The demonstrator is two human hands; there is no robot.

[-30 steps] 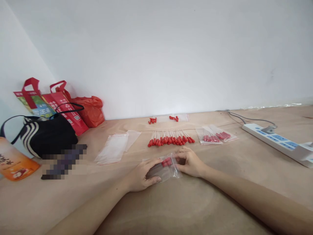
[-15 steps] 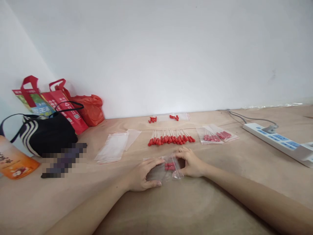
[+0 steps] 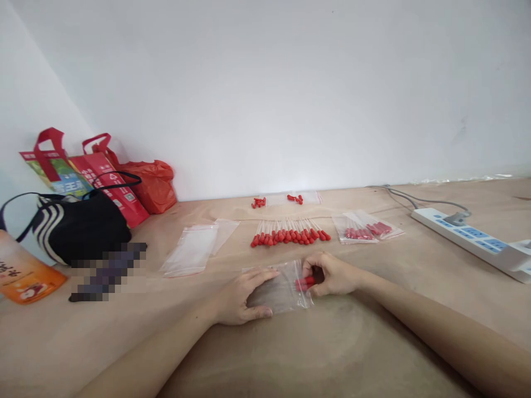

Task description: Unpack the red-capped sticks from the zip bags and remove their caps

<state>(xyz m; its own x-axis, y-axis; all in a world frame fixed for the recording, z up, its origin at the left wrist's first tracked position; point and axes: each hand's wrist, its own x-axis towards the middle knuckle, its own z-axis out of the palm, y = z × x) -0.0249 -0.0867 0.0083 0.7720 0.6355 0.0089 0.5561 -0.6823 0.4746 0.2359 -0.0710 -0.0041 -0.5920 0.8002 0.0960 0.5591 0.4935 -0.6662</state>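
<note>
A small clear plastic bag lies flat on the wooden table in front of me. My left hand rests on the bag's left end, fingers stretched flat. My right hand is curled at the bag's right end, pinching a bunch of red-tipped sticks at the bag's mouth. Behind the hands lies a row of loose red-tipped sticks.
Two filled bags lie at the right of the row, empty clear bags at the left. Loose red caps sit near the wall. A white power strip is at the right. Red shopping bags, a black striped bag and an orange packet stand at the left.
The bag has been laid flatter on the table, and the red tips have shifted to the right, toward my right hand. My right hand's fingers have closed on them.
</note>
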